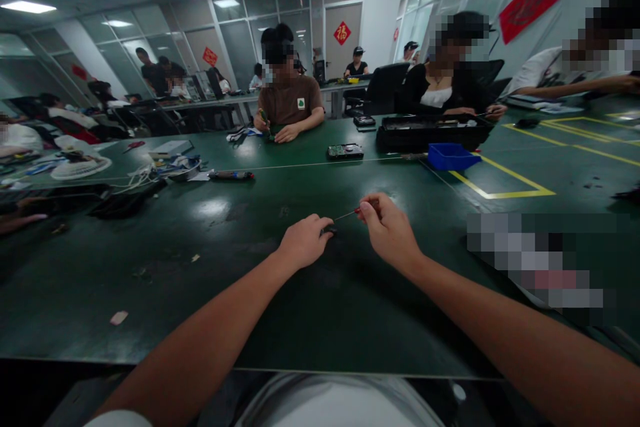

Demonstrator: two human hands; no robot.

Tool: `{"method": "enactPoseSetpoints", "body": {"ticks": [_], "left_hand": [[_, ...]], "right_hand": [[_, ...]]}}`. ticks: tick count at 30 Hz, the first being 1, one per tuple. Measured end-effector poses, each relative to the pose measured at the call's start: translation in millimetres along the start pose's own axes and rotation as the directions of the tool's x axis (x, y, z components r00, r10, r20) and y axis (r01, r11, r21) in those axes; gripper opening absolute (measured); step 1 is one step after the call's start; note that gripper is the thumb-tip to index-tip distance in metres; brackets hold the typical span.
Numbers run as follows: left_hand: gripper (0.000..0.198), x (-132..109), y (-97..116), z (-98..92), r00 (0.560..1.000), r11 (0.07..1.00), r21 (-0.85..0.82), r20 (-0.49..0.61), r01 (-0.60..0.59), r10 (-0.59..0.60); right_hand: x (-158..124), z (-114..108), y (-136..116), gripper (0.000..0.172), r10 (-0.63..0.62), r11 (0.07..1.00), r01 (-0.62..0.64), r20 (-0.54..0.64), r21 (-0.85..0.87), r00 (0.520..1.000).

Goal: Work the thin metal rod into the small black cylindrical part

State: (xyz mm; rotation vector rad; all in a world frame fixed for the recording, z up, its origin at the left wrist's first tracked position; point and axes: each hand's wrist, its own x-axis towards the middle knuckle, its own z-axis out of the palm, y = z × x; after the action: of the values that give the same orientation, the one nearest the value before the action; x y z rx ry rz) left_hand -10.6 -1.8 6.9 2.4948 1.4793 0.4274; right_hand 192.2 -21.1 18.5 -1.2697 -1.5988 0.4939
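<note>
Over the green table, my left hand point(305, 241) is closed, with its thumb and fingers pinching a small dark object point(329, 231). That object is mostly hidden by the fingers, and its kind is too small to make out. My right hand point(393, 235) is closed around the red handle of a thin screwdriver point(346, 215). The metal shaft points left and its tip reaches the fingers of my left hand, by the dark object. Whether the tip touches the object I cannot tell.
Ahead lie a hard drive with a circuit board point(345, 151), a blue bin point(453, 157) and a black case point(430, 133). An electric screwdriver-like tool point(231, 175) and cables point(143, 177) lie left. A blurred-out item point(540, 267) is at right. Co-workers sit across the green table point(200, 307).
</note>
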Motion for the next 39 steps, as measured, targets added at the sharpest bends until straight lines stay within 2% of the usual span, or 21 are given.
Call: {"method": "enactPoseSetpoints", "body": {"ticks": [6, 12, 18, 23, 26, 29, 32, 36, 39], "left_hand": [[0.034, 2.1, 2.5, 1.5, 0.998, 0.991, 0.119, 0.014, -0.056, 0.055], [0.030, 3.1, 0.5, -2.1, 0.999, 0.995, 0.086, -0.020, -0.045, 0.047], [0.024, -0.3, -8.4, -9.7, 0.993, 0.986, -0.149, -0.077, 0.074, -0.087], [0.031, -0.2, -21.5, -24.1, 0.973, 0.870, -0.476, -0.113, 0.125, -0.202], [0.030, 1.0, -27.8, -38.1, 0.932, 0.687, -0.706, -0.110, 0.170, -0.344], [0.029, -1.9, -33.4, -55.4, 0.872, 0.511, -0.851, -0.157, 0.118, -0.463], [0.031, -11.3, -42.9, -73.8, 0.806, 0.434, -0.900, -0.228, 0.039, -0.547], [0.028, -32.3, -64.2, -95.0, 0.734, 0.314, -0.949, -0.237, -0.034, -0.636], [0.023, -53.1, -82.7, -108.2, 0.637, 0.230, -0.971, -0.216, -0.061, -0.740]], "right_hand": [[0.6, 0.3, -2.4, 0.019, 0.004, 1.000, -0.004, -0.002, -0.003, 1.000], [-0.1, -0.6, -2.5, 0.020, 0.020, 1.000, -0.020, 0.027, -0.002, 0.999], [1.4, 0.1, 1.4, 0.020, 0.014, 1.000, -0.014, 0.010, -0.009, 1.000], [1.8, -0.3, 2.5, 0.021, 0.012, 1.000, -0.012, 0.024, 0.000, 1.000], [1.4, -1.3, 0.8, 0.021, 0.021, 1.000, -0.021, 0.032, 0.015, 0.999], [1.0, -2.0, -0.3, 0.021, 0.025, 1.000, -0.025, 0.046, 0.015, 0.999], [0.6, -2.3, -0.4, 0.022, 0.018, 1.000, -0.018, 0.055, 0.007, 0.998], [0.6, -2.3, 0.2, 0.023, 0.014, 1.000, -0.014, 0.063, 0.004, 0.998], [1.0, -2.0, 0.8, 0.022, 0.017, 1.000, -0.016, 0.066, -0.002, 0.998]]}}
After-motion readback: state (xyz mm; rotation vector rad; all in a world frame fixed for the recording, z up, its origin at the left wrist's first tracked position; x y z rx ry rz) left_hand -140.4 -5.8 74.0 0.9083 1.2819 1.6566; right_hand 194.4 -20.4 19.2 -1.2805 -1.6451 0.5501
